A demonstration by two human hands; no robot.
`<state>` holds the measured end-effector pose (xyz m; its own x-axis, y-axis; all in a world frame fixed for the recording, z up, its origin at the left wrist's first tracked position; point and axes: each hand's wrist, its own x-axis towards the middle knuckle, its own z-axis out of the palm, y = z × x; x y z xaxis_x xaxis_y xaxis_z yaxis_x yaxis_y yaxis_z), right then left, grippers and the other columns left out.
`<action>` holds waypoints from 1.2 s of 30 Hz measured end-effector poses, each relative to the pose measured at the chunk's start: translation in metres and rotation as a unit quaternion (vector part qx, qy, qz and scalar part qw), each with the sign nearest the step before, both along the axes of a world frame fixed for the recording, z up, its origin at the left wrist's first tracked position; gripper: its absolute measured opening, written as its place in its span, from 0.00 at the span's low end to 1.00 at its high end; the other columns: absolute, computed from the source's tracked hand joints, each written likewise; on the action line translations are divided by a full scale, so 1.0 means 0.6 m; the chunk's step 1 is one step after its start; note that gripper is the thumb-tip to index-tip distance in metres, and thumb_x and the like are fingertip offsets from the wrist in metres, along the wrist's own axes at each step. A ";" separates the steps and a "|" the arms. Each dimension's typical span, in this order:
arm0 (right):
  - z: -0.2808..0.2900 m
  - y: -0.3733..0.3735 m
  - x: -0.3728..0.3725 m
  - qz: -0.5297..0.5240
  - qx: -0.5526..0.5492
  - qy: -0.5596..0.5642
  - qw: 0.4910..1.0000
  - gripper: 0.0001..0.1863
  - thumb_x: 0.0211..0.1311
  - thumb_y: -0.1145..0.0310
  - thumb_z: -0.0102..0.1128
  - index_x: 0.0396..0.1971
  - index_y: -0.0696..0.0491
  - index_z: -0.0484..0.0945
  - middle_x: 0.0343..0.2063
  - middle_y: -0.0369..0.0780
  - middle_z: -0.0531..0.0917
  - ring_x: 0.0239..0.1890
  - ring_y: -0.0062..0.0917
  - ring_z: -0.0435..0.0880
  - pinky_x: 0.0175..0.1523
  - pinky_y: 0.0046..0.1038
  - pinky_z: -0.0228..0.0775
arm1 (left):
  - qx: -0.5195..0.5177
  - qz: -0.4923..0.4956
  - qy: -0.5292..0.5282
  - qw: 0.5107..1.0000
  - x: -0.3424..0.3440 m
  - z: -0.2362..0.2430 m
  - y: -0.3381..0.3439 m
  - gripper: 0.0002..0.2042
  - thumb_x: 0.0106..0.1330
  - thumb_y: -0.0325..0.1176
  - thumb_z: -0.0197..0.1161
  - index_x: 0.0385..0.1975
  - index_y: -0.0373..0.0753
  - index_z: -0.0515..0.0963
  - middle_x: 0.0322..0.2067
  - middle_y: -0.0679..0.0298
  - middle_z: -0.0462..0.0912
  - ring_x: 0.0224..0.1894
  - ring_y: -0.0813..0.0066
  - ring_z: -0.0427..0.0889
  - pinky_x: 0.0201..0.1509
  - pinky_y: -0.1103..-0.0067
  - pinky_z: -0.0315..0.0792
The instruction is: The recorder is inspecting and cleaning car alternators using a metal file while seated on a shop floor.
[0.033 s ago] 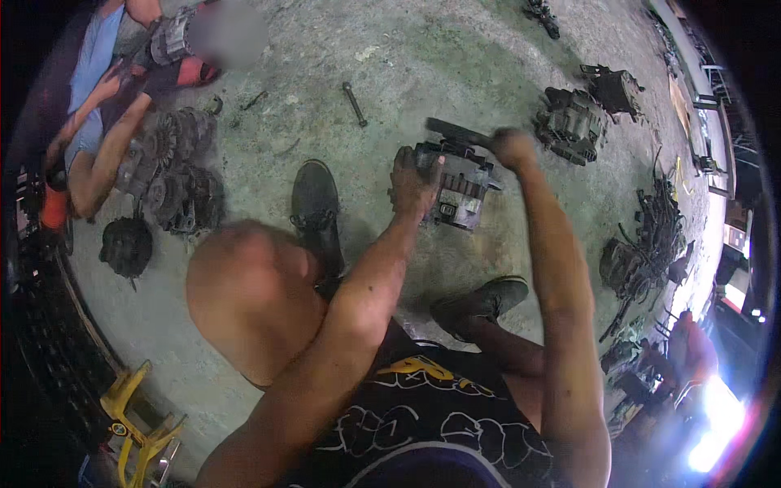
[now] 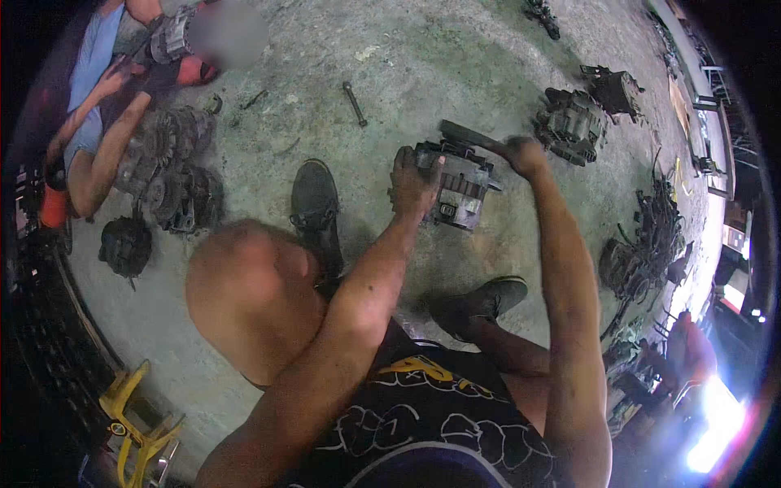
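Note:
An alternator [image 2: 462, 185] with a grey ribbed metal body rests on the concrete floor between my shoes. My left hand [image 2: 413, 185] is closed round its left side and holds it against the floor. In my right hand [image 2: 525, 156], just right of the alternator's far end, is the end of a dark, thick bar-like tool [image 2: 472, 137]. The tool lies across the alternator's far end and slants toward me at the right. Its exact kind cannot be made out, and the contact with the alternator is hidden.
Other greasy alternators [image 2: 571, 126] lie at the far right, and several parts [image 2: 185, 199] at the left. A long bolt-like rod [image 2: 354, 104] lies ahead. A co-worker [image 2: 98, 106] handles a unit at the far left. Yellow frame [image 2: 122, 431] near left; wiring and parts [image 2: 647, 244] right.
My right hand and the dark tool have shifted a little to the right and slightly nearer me. My left hand and the alternator stay in place.

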<state>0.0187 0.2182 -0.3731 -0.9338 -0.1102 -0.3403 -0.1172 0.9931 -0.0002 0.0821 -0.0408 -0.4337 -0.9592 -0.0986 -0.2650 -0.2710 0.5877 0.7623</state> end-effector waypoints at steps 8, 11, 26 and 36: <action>0.132 0.174 0.090 -0.213 -0.007 0.012 0.977 0.31 0.53 0.37 0.59 0.29 0.57 0.81 0.25 0.49 0.82 0.33 0.45 0.83 0.39 0.41 0.71 | 0.039 -0.009 -0.022 0.999 -0.019 0.007 -0.007 0.40 0.59 0.64 0.56 0.61 0.35 0.63 0.61 0.50 0.66 0.60 0.45 0.69 0.60 0.51 0.66; 0.159 0.129 0.093 -0.152 -0.037 0.040 0.987 0.29 0.55 0.41 0.59 0.26 0.57 0.80 0.26 0.50 0.82 0.32 0.46 0.82 0.39 0.43 0.70 | 0.039 -0.032 -0.069 0.996 -0.017 0.050 0.001 0.42 0.59 0.65 0.54 0.64 0.35 0.60 0.62 0.49 0.64 0.64 0.47 0.64 0.63 0.52 0.62; 0.516 -0.058 0.400 -0.296 -0.106 0.152 0.937 0.18 0.45 0.73 0.71 0.38 0.60 0.77 0.32 0.50 0.81 0.31 0.44 0.80 0.38 0.36 0.70 | -0.093 -0.279 0.102 0.950 0.038 0.166 0.034 0.30 0.68 0.48 0.52 0.67 0.41 0.58 0.68 0.53 0.54 0.69 0.48 0.54 0.71 0.53 0.47; 0.522 -0.076 0.403 -0.287 -0.150 0.179 0.929 0.14 0.45 0.74 0.70 0.32 0.60 0.75 0.23 0.47 0.81 0.27 0.38 0.80 0.35 0.33 0.68 | -0.225 -0.355 0.095 0.903 -0.001 0.191 0.029 0.34 0.62 0.49 0.56 0.65 0.36 0.60 0.65 0.51 0.61 0.68 0.50 0.56 0.70 0.45 0.40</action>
<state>0.2604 0.1727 -0.0597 -0.9156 0.4011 -0.0299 0.3855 0.8539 -0.3497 0.0815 -0.0234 -0.3191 -0.8468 0.5020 -0.1760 0.4055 0.8233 0.3972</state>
